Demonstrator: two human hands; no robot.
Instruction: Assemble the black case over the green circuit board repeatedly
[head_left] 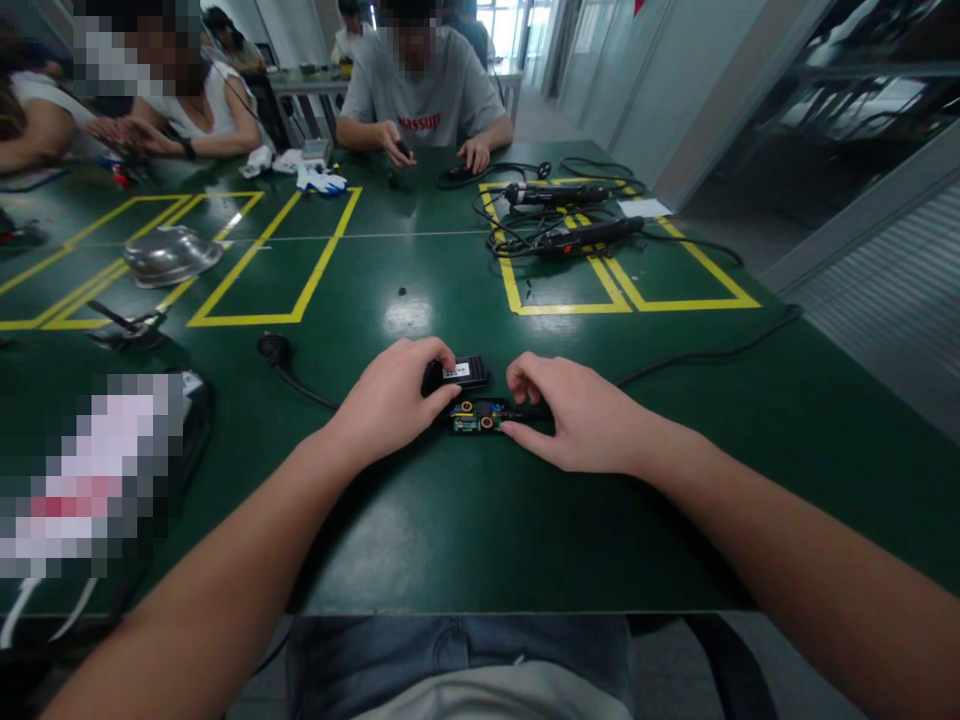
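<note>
On the green table lies an opened black power adapter case, its circuit board facing up with copper-coloured coils. A black cover with a white label is tilted just behind it. My left hand is closed on the cover's left end, thumb near the board. My right hand is curled at the right end of the case, thumb against the board's edge, over the black cable. Its other fingertips are partly hidden. A mains plug on a cord lies to the left.
Two corded electric screwdrivers lie with coiled cables at the back right. A metal bowl-shaped part sits at the left, a blurred box nearer. Across the table a person in a grey shirt handles small parts; others sit at the left.
</note>
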